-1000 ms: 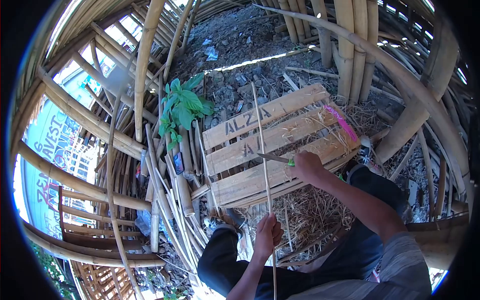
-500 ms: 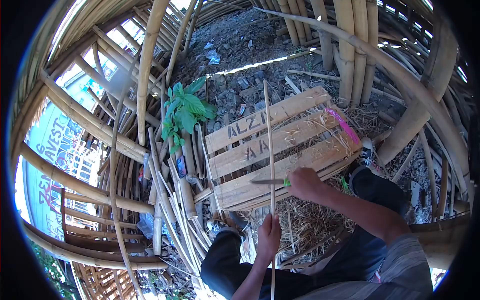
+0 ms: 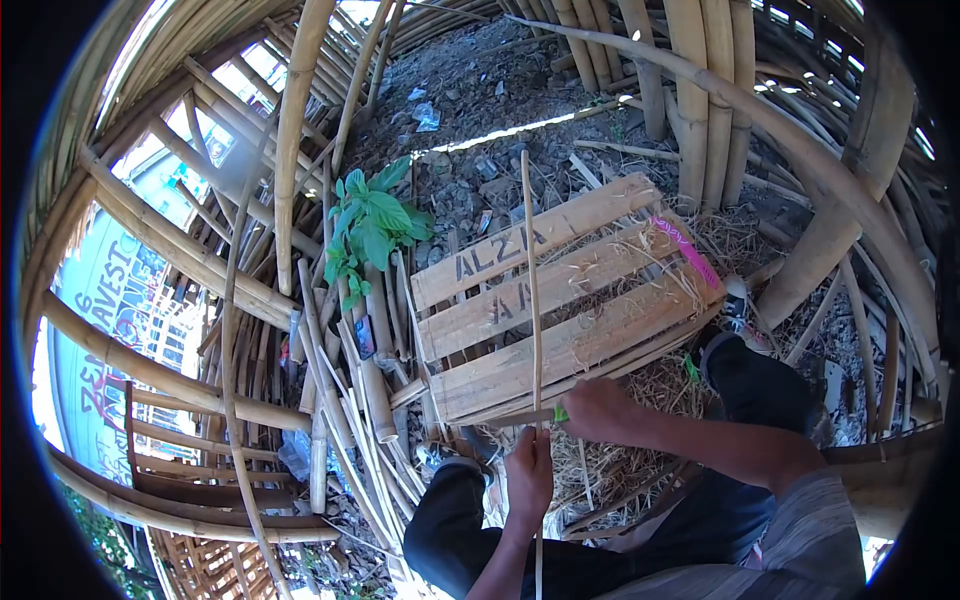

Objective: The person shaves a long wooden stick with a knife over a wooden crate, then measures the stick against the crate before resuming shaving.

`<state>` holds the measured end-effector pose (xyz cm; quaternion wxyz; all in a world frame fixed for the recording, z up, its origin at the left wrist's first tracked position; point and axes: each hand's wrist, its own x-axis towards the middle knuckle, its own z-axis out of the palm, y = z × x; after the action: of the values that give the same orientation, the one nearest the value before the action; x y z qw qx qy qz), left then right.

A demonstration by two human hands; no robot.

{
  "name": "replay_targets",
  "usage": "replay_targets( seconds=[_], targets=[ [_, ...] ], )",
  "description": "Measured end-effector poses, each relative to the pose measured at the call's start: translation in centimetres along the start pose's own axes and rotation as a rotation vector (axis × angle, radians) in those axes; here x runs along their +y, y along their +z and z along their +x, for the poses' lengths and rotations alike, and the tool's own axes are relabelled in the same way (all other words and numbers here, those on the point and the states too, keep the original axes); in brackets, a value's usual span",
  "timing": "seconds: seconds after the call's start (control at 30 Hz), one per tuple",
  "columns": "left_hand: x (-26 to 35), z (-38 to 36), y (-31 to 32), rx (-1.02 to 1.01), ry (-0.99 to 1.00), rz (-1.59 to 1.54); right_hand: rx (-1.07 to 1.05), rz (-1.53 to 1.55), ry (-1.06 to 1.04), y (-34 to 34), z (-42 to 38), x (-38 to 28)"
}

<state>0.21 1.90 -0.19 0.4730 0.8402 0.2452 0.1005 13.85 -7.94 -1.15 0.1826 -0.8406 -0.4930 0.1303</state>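
A long, thin bamboo strip (image 3: 532,270) stands nearly vertical in the view, passing in front of the wooden crate (image 3: 560,345). My left hand (image 3: 528,474) is closed around its lower part. My right hand (image 3: 597,410) grips a knife (image 3: 515,419) by its green handle. The blade points left and crosses the strip just above my left hand, seemingly against it. Behind the strip, the slatted crate carries dark stencilled letters and a pink tag (image 3: 686,250), with shavings scattered on its slats.
Several cut bamboo strips (image 3: 375,480) lie beside my left leg. A leafy green plant (image 3: 375,220) grows left of the crate. Thick bamboo poles (image 3: 705,110) rise at the back right, and a bamboo frame (image 3: 180,245) stands on the left. Straw-like shavings (image 3: 630,475) cover the ground below the crate.
My right hand has drawn the knife down along the strip, from in front of the crate to just above my left hand. The strip has shifted slightly left.
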Motion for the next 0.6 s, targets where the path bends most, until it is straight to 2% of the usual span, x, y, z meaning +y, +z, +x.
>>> replay_targets(
  seconds=[0.13,0.2,0.27,0.3,0.33,0.37,0.4,0.53,0.6],
  targets=[
    [-0.9,0.0,0.2,0.000,-0.025,-0.044,0.044,0.017,0.030,-1.0,0.8,0.6],
    [-0.9,0.3,0.4,-0.007,-0.005,-0.036,0.148,-0.028,0.131,-1.6,1.8,2.4],
    [-0.3,0.6,0.3,-0.091,-0.277,-0.551,0.131,-0.057,0.141,-0.5,1.9,2.3],
    [0.1,0.6,-0.1,-0.159,-0.345,-0.714,0.083,-0.025,0.153,-0.5,1.6,1.6],
    [-0.2,0.7,-0.1,-0.161,-0.342,-0.712,0.034,0.008,0.165,-0.5,1.2,1.0],
    [-0.7,0.7,0.0,-0.178,-0.346,-0.808,0.024,0.072,0.069,-0.5,0.5,0.4],
    [-1.1,0.7,0.1,-0.194,-0.352,-0.905,0.022,0.073,0.070,-0.2,0.3,0.1],
    [-1.4,0.7,0.3,-0.194,-0.378,-0.947,-0.012,0.031,0.077,0.1,0.2,-0.2],
    [-1.4,0.8,0.7,-0.167,-0.473,-1.057,-0.007,0.027,0.091,-0.6,0.6,0.6]
  ],
)
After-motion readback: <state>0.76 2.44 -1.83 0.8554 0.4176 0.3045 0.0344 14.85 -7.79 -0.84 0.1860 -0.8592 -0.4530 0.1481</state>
